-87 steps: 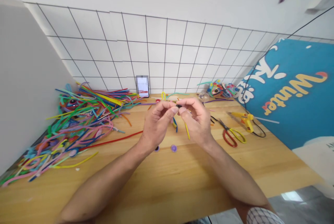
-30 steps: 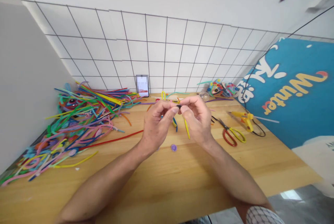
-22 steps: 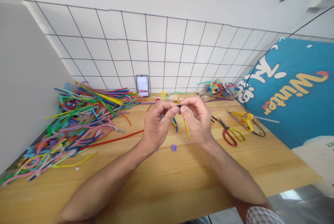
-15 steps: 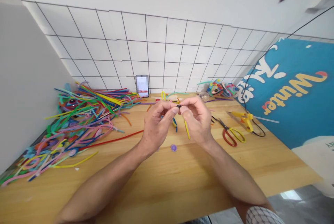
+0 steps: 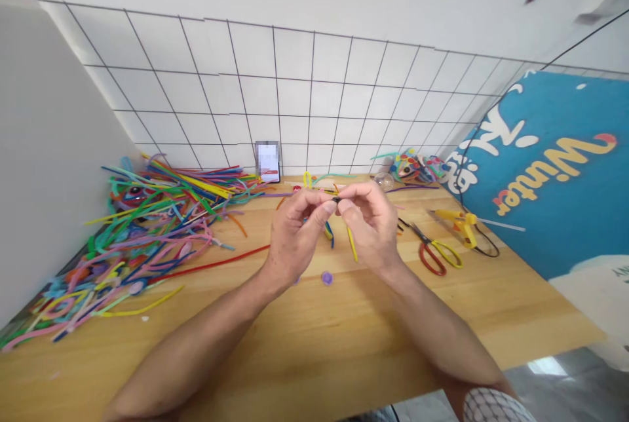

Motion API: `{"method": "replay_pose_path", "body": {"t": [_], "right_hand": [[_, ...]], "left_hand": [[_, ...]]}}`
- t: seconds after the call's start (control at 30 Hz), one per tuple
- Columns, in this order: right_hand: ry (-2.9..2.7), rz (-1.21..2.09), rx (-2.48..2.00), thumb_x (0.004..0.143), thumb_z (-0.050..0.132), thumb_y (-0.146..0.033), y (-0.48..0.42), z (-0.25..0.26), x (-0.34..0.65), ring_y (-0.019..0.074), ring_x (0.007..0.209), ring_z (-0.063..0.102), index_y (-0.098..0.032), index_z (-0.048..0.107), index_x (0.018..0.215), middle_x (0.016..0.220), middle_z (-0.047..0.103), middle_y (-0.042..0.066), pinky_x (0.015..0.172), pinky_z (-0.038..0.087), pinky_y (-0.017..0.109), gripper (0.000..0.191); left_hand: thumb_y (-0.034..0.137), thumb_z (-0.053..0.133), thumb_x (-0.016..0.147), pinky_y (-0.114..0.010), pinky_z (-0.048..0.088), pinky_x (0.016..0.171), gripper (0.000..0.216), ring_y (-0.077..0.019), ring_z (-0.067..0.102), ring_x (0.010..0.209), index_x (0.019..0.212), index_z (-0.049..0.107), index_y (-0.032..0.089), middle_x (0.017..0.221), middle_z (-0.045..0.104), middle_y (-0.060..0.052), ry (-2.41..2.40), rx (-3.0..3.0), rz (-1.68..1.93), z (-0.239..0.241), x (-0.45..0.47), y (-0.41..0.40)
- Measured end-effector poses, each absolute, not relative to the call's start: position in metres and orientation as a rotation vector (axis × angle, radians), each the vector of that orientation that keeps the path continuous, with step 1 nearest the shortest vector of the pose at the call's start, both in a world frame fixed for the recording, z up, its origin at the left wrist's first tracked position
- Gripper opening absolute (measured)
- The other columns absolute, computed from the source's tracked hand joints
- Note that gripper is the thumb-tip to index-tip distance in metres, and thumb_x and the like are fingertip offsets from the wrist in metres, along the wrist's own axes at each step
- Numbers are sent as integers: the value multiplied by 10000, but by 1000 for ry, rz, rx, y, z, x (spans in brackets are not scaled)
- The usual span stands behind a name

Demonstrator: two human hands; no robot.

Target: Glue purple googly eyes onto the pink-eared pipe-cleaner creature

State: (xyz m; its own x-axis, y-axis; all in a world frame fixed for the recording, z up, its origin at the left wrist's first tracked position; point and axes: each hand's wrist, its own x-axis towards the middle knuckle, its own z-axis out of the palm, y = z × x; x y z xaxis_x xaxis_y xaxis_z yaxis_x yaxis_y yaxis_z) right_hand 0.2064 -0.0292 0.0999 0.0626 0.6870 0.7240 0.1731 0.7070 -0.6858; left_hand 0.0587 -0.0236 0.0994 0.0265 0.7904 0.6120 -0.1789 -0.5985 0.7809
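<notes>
My left hand (image 5: 296,232) and my right hand (image 5: 372,229) meet above the middle of the table, thumbs and forefingers pinched together. Between their fingertips is a small black piece (image 5: 337,199), mostly covered, so its kind is unclear. Behind and below the hands lie a blue pipe cleaner (image 5: 330,238) and a yellow pipe cleaner (image 5: 352,244), partly hidden. A small purple disc (image 5: 327,278) rests on the wood nearer to me.
A tangled heap of colourful pipe cleaners (image 5: 162,225) covers the left side. Scissors with red and yellow handles (image 5: 435,255) and a yellow glue gun (image 5: 457,222) lie at right. A phone (image 5: 268,163) leans against the wall grid. The wooden table (image 5: 314,356) ends at right.
</notes>
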Motion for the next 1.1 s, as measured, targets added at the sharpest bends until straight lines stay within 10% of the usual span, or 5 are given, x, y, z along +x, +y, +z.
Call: {"method": "replay_pose_path", "body": {"t": [1.1], "right_hand": [[-1465, 537, -670, 1037, 660, -284, -29, 101, 208, 163, 841, 672, -257, 723, 1013, 949, 723, -8, 783, 538, 326, 72]], "left_hand": [[359, 777, 1008, -260, 494, 676, 182, -128, 632, 702, 893, 771, 218, 778, 742, 8, 625, 1652, 1688, 96, 58, -22]]}}
